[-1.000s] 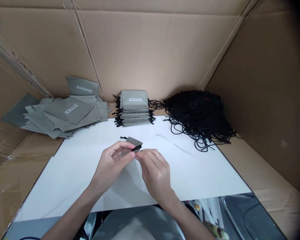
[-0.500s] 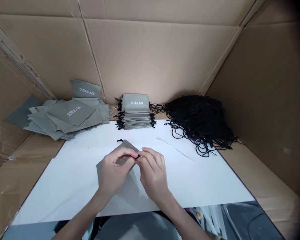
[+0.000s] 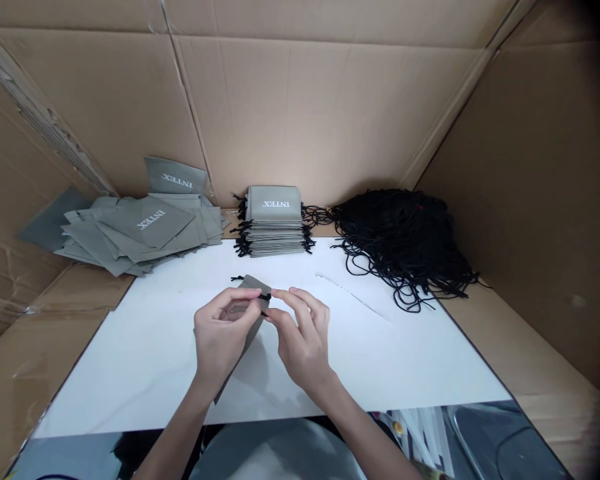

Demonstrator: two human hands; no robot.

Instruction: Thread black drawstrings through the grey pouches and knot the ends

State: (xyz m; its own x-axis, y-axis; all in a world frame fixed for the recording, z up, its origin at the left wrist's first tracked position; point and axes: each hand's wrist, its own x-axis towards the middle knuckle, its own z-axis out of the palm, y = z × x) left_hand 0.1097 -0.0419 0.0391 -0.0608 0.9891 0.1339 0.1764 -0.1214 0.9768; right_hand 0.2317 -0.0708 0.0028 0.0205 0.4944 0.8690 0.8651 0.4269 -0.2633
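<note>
Near the middle of the white tabletop is a grey drawstring pouch (image 3: 249,337), tilted, with a knotted black cord end at its far left corner. My left hand (image 3: 223,327) is closed, pinching the pouch's edge by the black cord (image 3: 265,297) at its right side. Thumb and fingers of my right hand (image 3: 303,337) pinch at the same cord from the right; the cord's tip is partly hidden by the fingertips. Beyond the hands stands a neat stack of grey pouches (image 3: 273,230) with black cords, the top one printed INTEX.
A loose heap of grey pouches (image 3: 145,230) lies at the back left against the cardboard wall (image 3: 320,113). At the back right is a tangled pile of black cords (image 3: 400,237). A thin, pale threading tool (image 3: 353,295) lies on the white tabletop (image 3: 405,367).
Both hands have shifted slightly left and up. The pouch has turned and now looks narrower, and the fingertips have parted a little around the cord.
</note>
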